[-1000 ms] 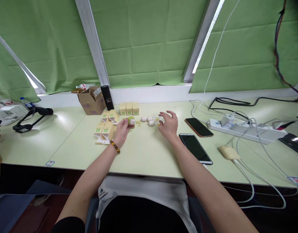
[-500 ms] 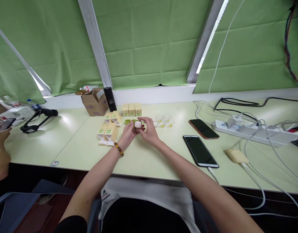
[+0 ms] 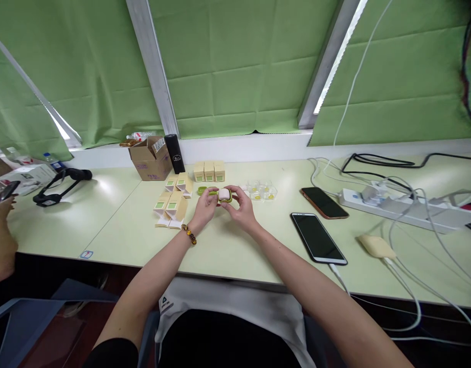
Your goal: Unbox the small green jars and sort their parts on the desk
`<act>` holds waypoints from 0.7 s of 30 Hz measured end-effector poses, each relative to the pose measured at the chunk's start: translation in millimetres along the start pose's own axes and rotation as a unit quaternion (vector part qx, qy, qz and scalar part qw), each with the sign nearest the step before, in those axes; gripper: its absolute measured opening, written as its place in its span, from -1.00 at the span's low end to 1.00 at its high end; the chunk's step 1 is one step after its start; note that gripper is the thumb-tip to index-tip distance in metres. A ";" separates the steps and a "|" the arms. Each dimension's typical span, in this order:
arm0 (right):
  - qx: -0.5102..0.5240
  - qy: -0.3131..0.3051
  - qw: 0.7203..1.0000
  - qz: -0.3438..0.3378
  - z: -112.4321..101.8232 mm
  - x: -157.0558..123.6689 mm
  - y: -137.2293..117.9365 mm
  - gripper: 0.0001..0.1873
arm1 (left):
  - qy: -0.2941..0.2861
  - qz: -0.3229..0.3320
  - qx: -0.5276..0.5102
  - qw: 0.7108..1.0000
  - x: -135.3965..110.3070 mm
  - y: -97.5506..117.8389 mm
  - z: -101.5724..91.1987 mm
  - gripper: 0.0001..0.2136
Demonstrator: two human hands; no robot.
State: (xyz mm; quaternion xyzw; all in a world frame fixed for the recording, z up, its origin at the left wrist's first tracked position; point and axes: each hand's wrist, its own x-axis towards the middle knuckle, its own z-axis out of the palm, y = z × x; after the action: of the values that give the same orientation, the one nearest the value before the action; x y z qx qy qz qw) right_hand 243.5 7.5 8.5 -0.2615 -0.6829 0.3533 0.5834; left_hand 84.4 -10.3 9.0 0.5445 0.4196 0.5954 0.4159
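Observation:
Between my two hands, just above the table, is a small green-rimmed case (image 3: pixel 224 194) with a pale, rounded top or filling; its exact kind is unclear. My right hand (image 3: pixel 243 208) grips its right side, thumb in front and fingers curled behind. On its left side, my left hand (image 3: pixel 204 208) has its fingers closed against it, partly hiding it. Small green pieces (image 3: pixel 202 190) lie just behind my left fingers. To the left stand several opened cream cartons (image 3: pixel 176 204) with green labels. Right of my hands sits a clear plastic tray (image 3: pixel 261 189) with yellow spots in its cups.
Closed cream boxes (image 3: pixel 209 171) stand behind, near a brown cardboard box (image 3: pixel 151 158) and a black cylinder (image 3: pixel 174 154). Two phones (image 3: pixel 318 238), a power strip (image 3: pixel 396 209) and cables lie right. A black headset (image 3: pixel 62 186) and another person's hand (image 3: pixel 1 230) are left.
Both hands and the case have shifted slightly to the right in the picture. The case has tilted, so its pale top now looks rounder and pinker.

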 end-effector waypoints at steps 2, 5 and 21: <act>0.035 -0.009 0.999 0.014 -1.0 0.9 1.1 -0.55 | 0.022 0.055 0.053 0.997 0.2 2.1 -2.2 -0.60; 0.074 -0.019 0.997 0.033 -2.1 1.8 2.6 -0.47 | 0.034 0.128 0.108 0.985 -2.1 6.6 -3.9 -0.62; 0.012 -0.007 1.000 0.002 -1.9 2.4 5.8 -0.57 | -0.040 0.067 -0.021 0.997 -2.0 4.8 -4.4 -0.46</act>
State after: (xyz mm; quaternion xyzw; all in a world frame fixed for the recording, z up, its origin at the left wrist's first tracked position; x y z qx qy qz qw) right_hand 244.6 13.3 5.5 -0.2539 -0.6820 0.3642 0.5812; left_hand 79.9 -13.8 12.7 0.5859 0.3530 0.6082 0.4028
